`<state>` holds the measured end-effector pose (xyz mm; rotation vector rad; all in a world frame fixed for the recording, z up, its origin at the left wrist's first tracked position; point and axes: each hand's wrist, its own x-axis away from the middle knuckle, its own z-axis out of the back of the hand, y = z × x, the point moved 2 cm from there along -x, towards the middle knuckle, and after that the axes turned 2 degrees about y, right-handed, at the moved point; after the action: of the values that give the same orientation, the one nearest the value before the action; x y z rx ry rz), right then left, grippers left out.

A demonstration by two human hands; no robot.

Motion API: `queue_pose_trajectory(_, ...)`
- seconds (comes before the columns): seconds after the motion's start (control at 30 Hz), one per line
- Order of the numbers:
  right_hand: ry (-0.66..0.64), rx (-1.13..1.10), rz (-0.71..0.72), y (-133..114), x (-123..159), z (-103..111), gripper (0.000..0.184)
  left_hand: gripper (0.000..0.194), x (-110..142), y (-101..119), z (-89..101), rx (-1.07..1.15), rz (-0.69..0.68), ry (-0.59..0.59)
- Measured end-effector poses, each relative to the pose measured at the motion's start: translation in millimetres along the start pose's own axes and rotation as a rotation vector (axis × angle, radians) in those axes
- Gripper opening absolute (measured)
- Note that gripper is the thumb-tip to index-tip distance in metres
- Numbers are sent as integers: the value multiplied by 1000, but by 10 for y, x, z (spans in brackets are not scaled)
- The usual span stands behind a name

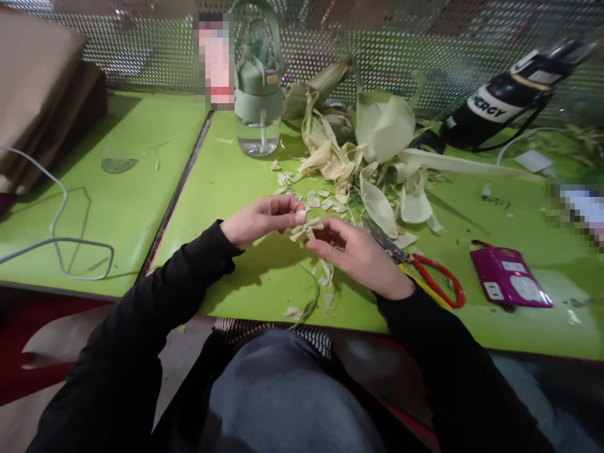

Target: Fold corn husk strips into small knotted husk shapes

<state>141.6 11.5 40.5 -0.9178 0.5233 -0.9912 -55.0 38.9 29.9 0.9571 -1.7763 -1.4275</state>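
Over the green tabletop, my left hand (268, 219) pinches a small pale piece of corn husk (301, 216) between thumb and fingertips. My right hand (349, 251) is closed on a small bundle of folded corn husk strips (306, 230), which touches or nearly touches the left fingertips. Just beyond both hands lie cut husk scraps (325, 200). Behind them is a heap of dried corn husks (335, 157), with larger pale husk leaves (384, 126). Scissors with red and yellow handles (438, 277) lie beside my right wrist, their blades partly under husk.
A clear water bottle (258, 119) stands at the back; a black bottle (500, 104) leans at back right. A purple case (509, 277) lies at right. At left are brown stacked boards (42, 94) and a bent wire (61, 239). A perforated screen (155, 56) borders the table.
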Motion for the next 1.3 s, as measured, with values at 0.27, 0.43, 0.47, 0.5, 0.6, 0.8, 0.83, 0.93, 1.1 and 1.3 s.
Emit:
queue_pose_trajectory(0.27, 286, 561, 80, 200, 8, 762, 23, 23, 10, 41, 146, -13, -82, 70)
queue_pose_trajectory(0.43, 228, 755, 35, 539, -61, 973, 27, 26, 7, 28, 157, 36, -39, 24)
queue_pose_trajectory(0.47, 235, 760, 30, 580, -63, 996, 29, 27, 7, 21, 158, 48, -24, 16)
queue_pose_trajectory(0.5, 248, 763, 24, 608, -60, 1023, 31, 28, 7, 13, 161, 58, -13, 12)
queue_pose_trajectory(0.6, 293, 783, 24, 625, -47, 1111, 35, 27, 6, -4, 179, 60, -6, 6)
queue_pose_trajectory(0.8, 218, 687, 63, 552, -105, 1012, 45, 22, -10, -23, 243, 27, -27, 18)
queue_pose_trajectory(0.83, 197, 669, 71, 525, -106, 945, 45, 22, -15, -28, 257, 46, -21, 27)
queue_pose_trajectory(0.93, 120, 630, 107, 385, -49, 701, 37, 20, -25, -36, 293, 102, -7, 71)
queue_pose_trajectory(1.1, -159, 525, 71, 58, 194, 185, 22, 19, -19, -27, 281, 154, 15, 112)
queue_pose_trajectory(1.3, -202, 715, -16, -51, 378, -249, 20, 18, -17, -22, 251, 127, 11, 88)
